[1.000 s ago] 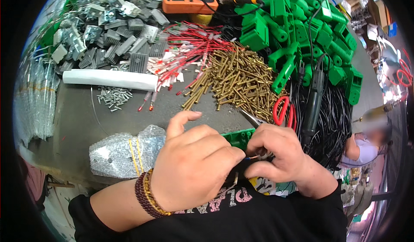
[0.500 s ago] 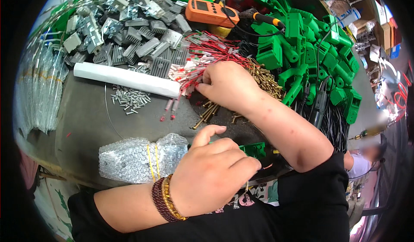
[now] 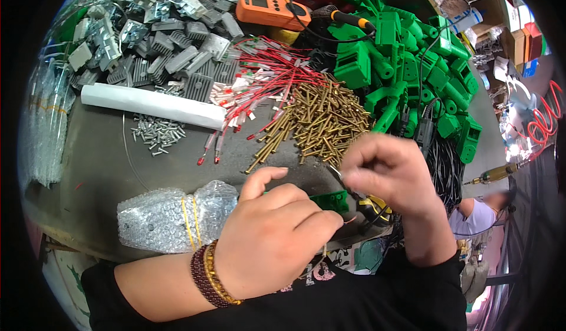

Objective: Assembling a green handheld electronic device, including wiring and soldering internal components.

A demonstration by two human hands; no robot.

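Observation:
Near the table's front edge, my left hand (image 3: 274, 236), two beaded bracelets on its wrist, has curled fingers and a raised index finger. It closes over a green plastic housing (image 3: 331, 201), mostly hidden behind the fingers; thin wire ends (image 3: 350, 219) stick out beside the little finger. To its right, my right hand (image 3: 389, 169) is raised in a pinch, with a small thin pale piece (image 3: 335, 170) showing at the fingertips. Beyond the hands lie a heap of long brass-coloured screws (image 3: 324, 119) and a bundle of red-wired small parts (image 3: 265, 74).
A bubble-wrapped bundle (image 3: 159, 219) lies left of my left hand. Farther off are a white paper roll (image 3: 153, 106), short silver screws (image 3: 156, 133), grey finned metal blocks (image 3: 177, 57), an orange meter (image 3: 271, 8) and green housings (image 3: 407, 60). A yellow-and-black tool (image 3: 377, 210) sits below my right hand.
My right hand has moved from the red-wired parts back toward me, now right of my left hand with a pale piece pinched. My left hand keeps its pose; the view has shifted slightly.

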